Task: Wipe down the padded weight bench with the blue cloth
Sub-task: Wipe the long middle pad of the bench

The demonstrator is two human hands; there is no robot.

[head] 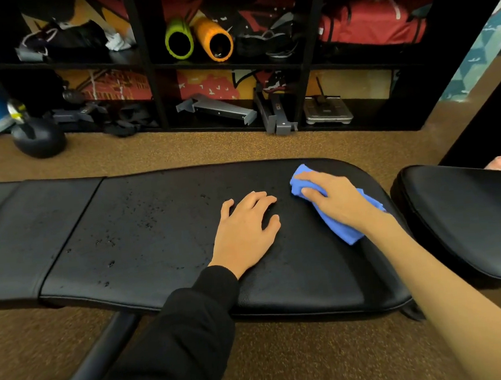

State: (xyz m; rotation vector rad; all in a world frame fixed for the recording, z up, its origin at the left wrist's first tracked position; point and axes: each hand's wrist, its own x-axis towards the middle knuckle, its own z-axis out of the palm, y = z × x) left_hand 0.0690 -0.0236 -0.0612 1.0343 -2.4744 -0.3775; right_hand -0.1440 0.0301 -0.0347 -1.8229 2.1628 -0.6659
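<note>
Right hand (335, 196): fingers (309, 191) curled down over the blue cloth (340, 227), pressing it flat against the counter (156, 227). The fingertips bear on the cloth's far end; the palm covers its middle. The cloth is bunched and lies on the right-hand end of the pad, one end showing beyond the fingertips, the other trailing out under the wrist toward the near right edge. The right forearm is bare.

Left hand (245, 230): fingers (256, 201) loosely spread, palm down, resting flat on the pad just left of the cloth. It holds nothing. The hands are near but apart. A black sleeve (177, 339) covers the left arm to the wrist.

Counter: black padded vinyl, running left to right across the view, with a seam on the left where a second pad section (22, 234) joins. Droplets (111, 263) and wet specks are scattered over the pad left of the left hand. The surface around the hands shows fewer.

A second black pad (470, 217) stands just beside the right end, apart from it. Floor: brown carpet (180, 150). Beyond it, a black shelf (146, 63) holds a green roller (179, 39) and an orange roller (215, 41) side by side. A black kettlebell (38, 137) sits on the floor at far left.
</note>
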